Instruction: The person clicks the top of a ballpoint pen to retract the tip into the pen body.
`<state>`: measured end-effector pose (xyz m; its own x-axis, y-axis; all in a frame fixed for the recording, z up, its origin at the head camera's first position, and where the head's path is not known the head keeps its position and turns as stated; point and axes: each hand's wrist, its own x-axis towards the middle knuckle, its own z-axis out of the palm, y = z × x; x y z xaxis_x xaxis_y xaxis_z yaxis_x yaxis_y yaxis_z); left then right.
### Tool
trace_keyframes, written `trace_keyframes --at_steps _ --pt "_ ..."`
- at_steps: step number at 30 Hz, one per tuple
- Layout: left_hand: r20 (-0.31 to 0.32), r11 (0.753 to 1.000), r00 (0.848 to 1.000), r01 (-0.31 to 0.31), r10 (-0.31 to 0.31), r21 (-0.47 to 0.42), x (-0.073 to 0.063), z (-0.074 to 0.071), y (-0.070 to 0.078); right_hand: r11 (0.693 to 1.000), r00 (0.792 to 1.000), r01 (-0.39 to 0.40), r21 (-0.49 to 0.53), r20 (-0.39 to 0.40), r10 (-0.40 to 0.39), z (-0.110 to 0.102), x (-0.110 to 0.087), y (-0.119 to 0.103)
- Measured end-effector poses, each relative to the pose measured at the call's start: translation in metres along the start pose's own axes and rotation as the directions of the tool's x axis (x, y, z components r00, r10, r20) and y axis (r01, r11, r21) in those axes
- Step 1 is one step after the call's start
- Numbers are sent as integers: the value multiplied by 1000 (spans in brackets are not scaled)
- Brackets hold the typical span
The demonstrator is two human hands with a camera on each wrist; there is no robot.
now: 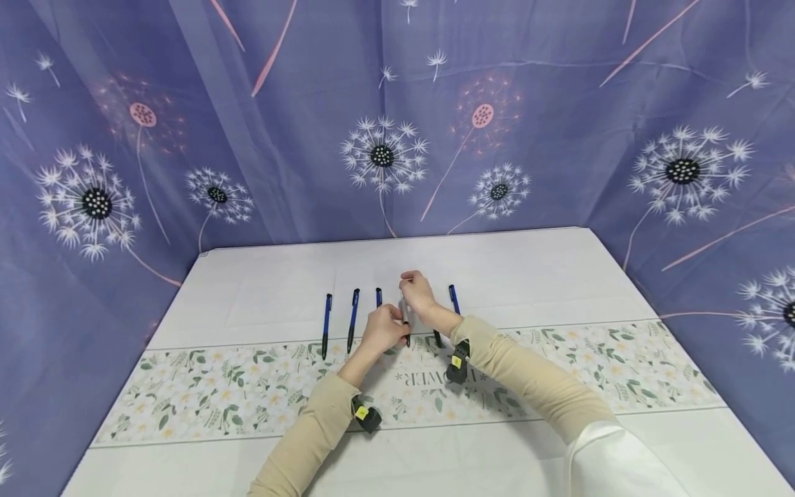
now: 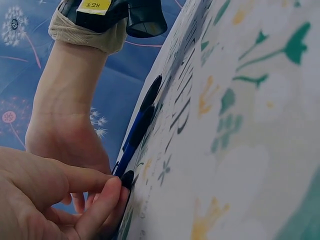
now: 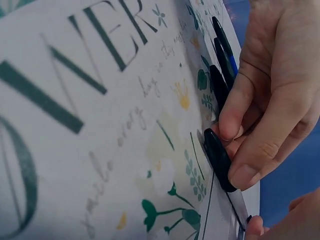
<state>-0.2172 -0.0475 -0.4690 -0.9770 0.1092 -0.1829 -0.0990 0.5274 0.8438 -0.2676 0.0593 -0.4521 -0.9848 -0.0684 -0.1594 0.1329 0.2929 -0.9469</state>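
A pen with a pale barrel and a black grip end lies between my two hands, close over the table. My left hand pinches it by the black end with thumb and fingers. At its far end, my right hand has curled fingers, with fingertips on the barrel's tip. Blue pens with black grips stand in a row on both sides: one pen at the far left, another pen beside it, a third partly hidden behind my left hand. To the right, a blue pen shows past my right wrist.
A floral printed band with lettering runs across the white table. A purple dandelion-patterned curtain surrounds the table's back and sides. A black wrist camera sits on my right cuff, another camera on my left.
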Motion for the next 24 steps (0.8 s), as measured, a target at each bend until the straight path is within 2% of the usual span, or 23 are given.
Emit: trace_keyframes --at_steps 8,11,18,24 --pt "19 1000 1000 15 -15 19 -2 -1 2 1000 1000 -14 19 -18 14 -1 2 4" --pt "23 1000 1000 16 -17 17 -2 -1 2 997 1000 -27 77 -10 28 -2 3 5" --pt "-22 996 996 -87 86 -2 -2 -2 3 968 998 -50 244 56 37 -8 11 6" --pt "-46 992 991 -127 127 -6 0 -3 4 967 995 -53 251 92 31 -14 15 9"
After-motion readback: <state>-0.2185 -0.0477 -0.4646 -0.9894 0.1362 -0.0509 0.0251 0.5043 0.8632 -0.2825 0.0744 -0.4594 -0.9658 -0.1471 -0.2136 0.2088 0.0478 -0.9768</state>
